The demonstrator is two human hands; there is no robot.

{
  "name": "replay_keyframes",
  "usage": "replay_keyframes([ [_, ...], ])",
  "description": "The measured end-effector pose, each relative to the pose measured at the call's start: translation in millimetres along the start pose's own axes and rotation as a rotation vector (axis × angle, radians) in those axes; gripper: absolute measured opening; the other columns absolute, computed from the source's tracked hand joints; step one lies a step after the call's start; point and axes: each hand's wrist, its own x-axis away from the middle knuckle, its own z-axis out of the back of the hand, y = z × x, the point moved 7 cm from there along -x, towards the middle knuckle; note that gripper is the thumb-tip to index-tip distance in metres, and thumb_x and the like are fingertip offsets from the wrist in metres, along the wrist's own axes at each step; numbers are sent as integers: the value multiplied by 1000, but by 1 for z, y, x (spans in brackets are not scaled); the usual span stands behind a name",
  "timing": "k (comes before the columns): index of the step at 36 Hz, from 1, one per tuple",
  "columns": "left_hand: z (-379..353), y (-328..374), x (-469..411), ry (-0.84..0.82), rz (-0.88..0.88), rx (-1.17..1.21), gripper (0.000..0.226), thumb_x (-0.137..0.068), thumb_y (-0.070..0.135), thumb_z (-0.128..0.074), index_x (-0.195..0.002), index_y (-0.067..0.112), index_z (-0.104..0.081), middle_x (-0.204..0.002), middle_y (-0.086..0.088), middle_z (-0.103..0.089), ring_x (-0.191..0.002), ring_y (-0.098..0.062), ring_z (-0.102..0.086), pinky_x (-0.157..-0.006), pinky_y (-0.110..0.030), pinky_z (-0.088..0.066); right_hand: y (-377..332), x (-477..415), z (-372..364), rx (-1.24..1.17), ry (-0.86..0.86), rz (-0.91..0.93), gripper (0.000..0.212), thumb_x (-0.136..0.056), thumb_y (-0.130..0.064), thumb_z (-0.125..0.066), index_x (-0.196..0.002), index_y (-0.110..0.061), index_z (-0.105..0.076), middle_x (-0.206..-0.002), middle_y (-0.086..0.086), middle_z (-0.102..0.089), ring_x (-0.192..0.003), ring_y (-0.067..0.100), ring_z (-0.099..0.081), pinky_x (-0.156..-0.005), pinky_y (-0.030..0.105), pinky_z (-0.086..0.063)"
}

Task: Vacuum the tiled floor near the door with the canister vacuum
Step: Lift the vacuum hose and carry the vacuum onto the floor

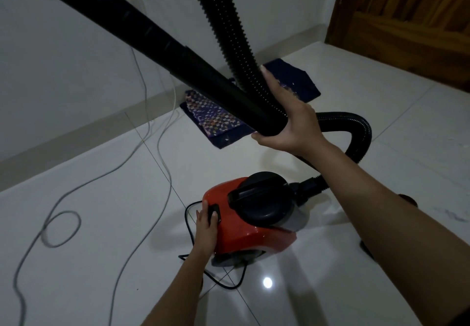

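Canister vacuum [244,226]: set on the tiled floor [89,249] just beyond the left hand [206,226] and below the right hand [287,120]. Its long axis is laid from the rear end at the left hand to the hose port [309,186], which is pointed away and rightward, under the right forearm.
Left hand: laid against the rear of the red body with fingers straight, the thumb set on the black switch [213,214].
Right hand: clasped around the lower end of the wand [152,36], the thumb stretched up along the hose [223,25].
Wand: long axis slanted from the right hand upward and leftward; the far end is cut off by the frame.
Hose: looped from the port round behind the right wrist, then carried up past the thumb.
Mat [295,81]: spread beyond the right hand, against the wall.
Door [412,15]: seen beyond and to the right of the right hand.
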Motion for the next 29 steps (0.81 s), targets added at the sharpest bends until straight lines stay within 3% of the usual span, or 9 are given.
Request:
replay_keyframes([
  [2, 1, -1, -3, -15, 28, -28, 62, -99, 50, -32, -153, 34, -5, -157, -3, -16, -148, -27, -7, -118, -55, -18, -3, 1, 1, -13, -12, 4, 106, -65, -36, -77, -152, -34, -17, -133, 3, -57, -113, 21, -60, -91, 43, -54],
  [6, 8, 32, 11, 81, 75, 92, 42, -103, 26, -34, -145, 20, -35, -126, -4, -54, -113, -21, -52, -102, -40, -40, -9, 0, 5, -56, -25, -11, 107, -65, -37, -77, -151, -42, -14, -129, -3, -58, -110, 16, -60, -92, 41, -53],
  [8, 14, 70, 22, 162, 37, 181, 43, -104, 26, -35, -146, 17, -35, -136, -3, -50, -124, -24, -48, -107, -37, -35, -12, 0, 7, -74, -26, -19, 107, -65, -38, -78, -150, -45, -13, -128, -5, -58, -109, 13, -60, -93, 40, -53],
  [11, 30, 144, 39, 258, -139, 301, 48, -103, 34, -33, -148, 17, -33, -153, -1, -34, -142, -18, -30, -116, -35, -22, -16, 0, 10, -83, -25, -13, 108, -65, -39, -79, -151, -44, -13, -133, -4, -56, -114, 13, -58, -97, 40, -51],
  [15, 67, 248, 77, 325, -458, 568, 45, -102, 39, -35, -143, 22, -40, -143, 12, -45, -133, 0, -38, -114, -25, -26, -25, 1, 14, -99, -23, 10, 107, -66, -38, -79, -147, -53, -11, -145, -4, -48, -126, 13, -51, -105, 35, -45],
  [17, 86, 293, 105, 317, -612, 707, 47, -102, 37, -33, -145, 17, -35, -142, 9, -45, -132, -2, -40, -112, -21, -28, -30, 1, 16, -90, -28, 18, 108, -66, -37, -79, -145, -58, -9, -146, -6, -46, -127, 12, -49, -105, 32, -43],
  [21, 114, 358, 148, 221, -872, 811, 60, -95, 31, -36, -149, 9, -23, -150, -12, -38, -139, -20, -38, -116, -31, -30, -35, 2, 19, -53, -55, 23, 109, -66, -38, -78, -145, -58, -6, -144, -4, -47, -125, 15, -51, -102, 35, -46],
  [24, 129, 380, 157, 208, -972, 727, 61, -95, 22, -42, -149, 10, -15, -127, -6, -52, -124, -18, -52, -113, -40, -37, -35, 2, 20, -46, -84, 20, 110, -69, -34, -80, -146, -56, -5, -144, -2, -47, -125, 17, -51, -102, 39, -48],
  [29, 139, 393, 156, 249, -997, 559, 50, -98, 13, -46, -141, 14, -21, -118, -7, -58, -111, -18, -62, -107, -49, -43, -34, 0, 20, -38, -155, 21, 112, -73, -29, -80, -149, -50, 1, -147, -2, -42, -127, 16, -48, -102, 37, -47],
])
